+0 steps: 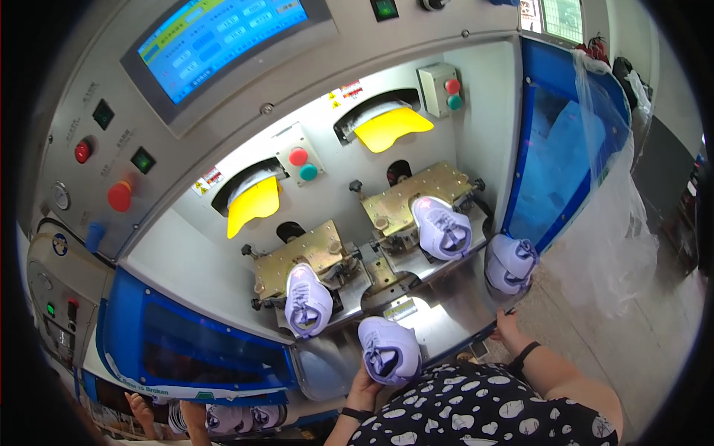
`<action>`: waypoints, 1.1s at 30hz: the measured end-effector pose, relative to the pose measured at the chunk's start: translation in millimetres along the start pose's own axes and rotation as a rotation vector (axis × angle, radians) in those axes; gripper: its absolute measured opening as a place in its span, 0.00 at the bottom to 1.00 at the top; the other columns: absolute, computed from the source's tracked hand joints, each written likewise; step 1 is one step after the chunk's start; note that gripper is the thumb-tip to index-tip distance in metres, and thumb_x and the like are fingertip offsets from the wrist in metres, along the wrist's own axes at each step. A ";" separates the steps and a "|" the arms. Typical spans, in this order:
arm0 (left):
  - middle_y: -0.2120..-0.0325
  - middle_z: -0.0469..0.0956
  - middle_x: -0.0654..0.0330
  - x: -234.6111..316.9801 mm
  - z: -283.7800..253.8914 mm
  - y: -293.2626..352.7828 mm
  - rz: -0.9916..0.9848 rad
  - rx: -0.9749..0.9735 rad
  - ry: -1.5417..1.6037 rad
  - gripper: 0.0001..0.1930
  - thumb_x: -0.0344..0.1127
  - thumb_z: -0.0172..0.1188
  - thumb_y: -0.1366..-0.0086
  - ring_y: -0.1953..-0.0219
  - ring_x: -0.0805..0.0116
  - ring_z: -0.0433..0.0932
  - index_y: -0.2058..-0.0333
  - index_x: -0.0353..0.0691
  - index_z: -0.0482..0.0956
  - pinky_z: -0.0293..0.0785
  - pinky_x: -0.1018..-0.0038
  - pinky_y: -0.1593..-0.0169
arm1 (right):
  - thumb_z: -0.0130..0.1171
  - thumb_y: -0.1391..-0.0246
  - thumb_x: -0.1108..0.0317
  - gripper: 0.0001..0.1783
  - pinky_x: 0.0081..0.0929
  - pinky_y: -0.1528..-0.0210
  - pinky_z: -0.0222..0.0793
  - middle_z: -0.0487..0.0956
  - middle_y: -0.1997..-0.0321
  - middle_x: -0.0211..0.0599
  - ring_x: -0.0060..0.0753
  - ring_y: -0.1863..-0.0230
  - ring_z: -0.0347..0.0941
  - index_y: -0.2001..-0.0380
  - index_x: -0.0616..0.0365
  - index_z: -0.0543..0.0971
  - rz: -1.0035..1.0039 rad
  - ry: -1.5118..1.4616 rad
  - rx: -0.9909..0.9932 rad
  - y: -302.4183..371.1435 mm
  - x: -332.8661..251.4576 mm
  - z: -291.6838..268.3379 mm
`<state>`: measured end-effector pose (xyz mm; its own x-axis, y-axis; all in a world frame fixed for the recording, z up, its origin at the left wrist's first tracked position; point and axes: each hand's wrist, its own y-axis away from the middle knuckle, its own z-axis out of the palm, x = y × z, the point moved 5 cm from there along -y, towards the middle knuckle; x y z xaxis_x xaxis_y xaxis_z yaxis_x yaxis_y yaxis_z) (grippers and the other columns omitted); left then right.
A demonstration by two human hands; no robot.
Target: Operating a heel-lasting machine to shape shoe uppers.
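Observation:
A lavender sneaker (389, 351) rests in my left hand (363, 391), whose fingers are around its underside, in front of the machine's metal shelf (435, 315). My right hand (507, 328) is lower right, its fingers curled by the shelf's front edge. A small dark thing shows at its fingertips, too small to name. Just beyond it, more lavender footwear (511, 264) sits at the shelf's right end. Inside the machine, one lavender sneaker (308, 301) stands at the left brass-coloured plate (301, 259) and another (442, 229) at the right plate (413, 195).
Yellow flaps (393, 128) hang above the plates, beside red and green buttons (299, 157). Blue-framed doors (197, 338) flank the opening; clear plastic (613, 223) drapes the right one. A screen (216, 44) is above. At lower left are another person's hands (139, 411) and more shoes (230, 418).

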<state>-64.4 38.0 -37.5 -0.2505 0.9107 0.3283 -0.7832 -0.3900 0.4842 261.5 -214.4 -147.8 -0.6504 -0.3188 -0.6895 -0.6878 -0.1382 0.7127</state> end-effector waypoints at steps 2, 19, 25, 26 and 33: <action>0.49 0.74 0.50 0.1 -2.8 0.0 0.003 0.007 0.002 0.26 0.45 0.60 0.38 0.48 0.55 0.74 0.47 0.36 0.70 0.70 0.57 0.42 | 0.51 0.45 0.44 0.37 0.55 0.72 0.76 0.70 0.49 0.60 0.66 0.69 0.77 0.42 0.48 0.49 -0.064 -0.026 0.017 -10.7 4.4 0.1; 0.50 0.75 0.50 -2.9 -5.3 -6.2 0.009 0.057 0.027 0.25 0.43 0.64 0.42 0.47 0.55 0.73 0.48 0.36 0.72 0.68 0.57 0.41 | 0.47 0.42 0.43 0.34 0.38 0.74 0.78 0.77 0.58 0.53 0.52 0.70 0.80 0.51 0.69 0.66 0.046 0.116 0.054 25.0 -18.0 -2.4; 0.50 0.75 0.50 -2.9 4.2 -4.5 0.028 0.032 0.028 0.26 0.41 0.64 0.42 0.47 0.55 0.73 0.48 0.36 0.72 0.68 0.57 0.41 | 0.48 0.42 0.44 0.34 0.37 0.78 0.77 0.77 0.58 0.53 0.50 0.73 0.80 0.49 0.68 0.64 0.036 0.105 0.036 15.9 -11.0 -2.6; 0.50 0.75 0.50 -2.6 4.9 -4.2 0.038 0.051 0.026 0.26 0.41 0.64 0.42 0.47 0.55 0.73 0.48 0.36 0.72 0.68 0.57 0.41 | 0.48 0.42 0.44 0.34 0.37 0.78 0.77 0.77 0.58 0.53 0.50 0.73 0.80 0.49 0.68 0.64 0.024 0.110 0.013 14.2 -10.3 -0.9; 0.49 0.74 0.51 -5.0 14.8 -7.0 0.025 0.058 -0.001 0.26 0.45 0.62 0.40 0.47 0.55 0.73 0.47 0.36 0.71 0.68 0.58 0.41 | 0.46 0.42 0.41 0.34 0.33 0.79 0.76 0.78 0.56 0.53 0.48 0.74 0.80 0.50 0.66 0.68 0.151 0.370 -0.161 48.0 -37.4 -6.5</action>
<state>-49.2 34.2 -30.5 -0.2690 0.9005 0.3417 -0.7425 -0.4199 0.5219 254.9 -215.2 -86.9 -0.5600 -0.6576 -0.5040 -0.5159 -0.1992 0.8332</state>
